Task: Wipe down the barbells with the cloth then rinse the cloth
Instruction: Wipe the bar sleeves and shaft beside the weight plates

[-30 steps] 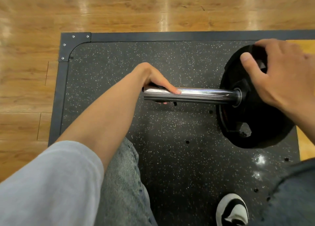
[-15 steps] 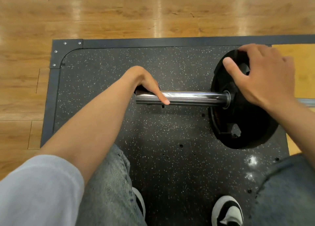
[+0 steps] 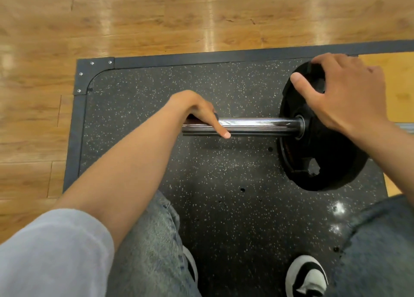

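Two-handed: wraps the left hand (image 3: 199, 115) round the barbell (image 3: 257, 126) at its sleeve end, with a dark scrap, perhaps the cloth (image 3: 215, 115), peeking out; curls the right hand (image 3: 340, 95) over the plate (image 3: 324, 162) rim. Could roll along the rubber mat (image 3: 224, 90) toward the shoes (image 3: 307, 276) on losing that plate grip.

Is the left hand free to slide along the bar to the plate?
Probably yes: the left hand grips the bar, the stretch to the plate is bare, and the right hand holds its upper rim.
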Demonstrator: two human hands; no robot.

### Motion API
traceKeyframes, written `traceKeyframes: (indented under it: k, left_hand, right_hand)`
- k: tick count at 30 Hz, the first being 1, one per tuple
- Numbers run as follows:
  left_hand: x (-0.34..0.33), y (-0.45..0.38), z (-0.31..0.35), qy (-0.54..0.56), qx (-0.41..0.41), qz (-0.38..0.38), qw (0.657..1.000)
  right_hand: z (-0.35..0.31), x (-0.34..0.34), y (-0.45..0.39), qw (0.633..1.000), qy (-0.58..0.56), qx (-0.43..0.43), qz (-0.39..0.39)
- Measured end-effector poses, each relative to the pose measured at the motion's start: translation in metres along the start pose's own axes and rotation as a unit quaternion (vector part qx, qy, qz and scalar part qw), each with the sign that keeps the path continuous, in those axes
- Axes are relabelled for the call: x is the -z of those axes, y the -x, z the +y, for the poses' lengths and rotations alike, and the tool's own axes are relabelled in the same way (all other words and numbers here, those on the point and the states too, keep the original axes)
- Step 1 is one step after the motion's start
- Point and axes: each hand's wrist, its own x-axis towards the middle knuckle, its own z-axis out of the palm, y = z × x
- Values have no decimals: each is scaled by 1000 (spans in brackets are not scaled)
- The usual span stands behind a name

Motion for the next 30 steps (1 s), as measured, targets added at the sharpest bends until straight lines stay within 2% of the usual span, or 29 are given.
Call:
traceKeyframes:
  k: [2, 4, 8, 11, 14, 18, 21, 24, 30]
  left_hand:
    - [-6, 4, -2, -15, 0, 4, 1000]
    - [-13, 1, 17, -17, -41, 42, 998]
    - [-39, -13, 78, -14, -148, 224, 963]
    - [-53, -16, 97, -24, -171, 281, 944]
    - [-49, -6, 77, -19, -129, 258, 957]
    - [-28, 13, 11, 11, -12, 99, 995]
    - [-22, 17, -8, -18, 31, 40, 999]
    - [-21, 13, 24, -16, -14, 15, 1000]
    - [-25, -7, 152, 13, -155, 32, 987]
  right_hand:
    - [0, -3, 2, 1000, 10, 7, 2]
    - [0, -5, 2, 1000, 24, 17, 5]
    - [0, -7, 2, 997, 66, 44, -4]
    - [-1, -9, 8, 993, 108, 45, -20]
    - [2, -13, 13, 992, 120, 40, -21]
    - [9, -3, 3, 997, 2, 52, -59]
    - [9, 0, 0, 997, 7, 48, -56]
    - [6, -6, 4, 997, 23, 52, -50]
    - [2, -1, 13, 999, -28, 24, -21]
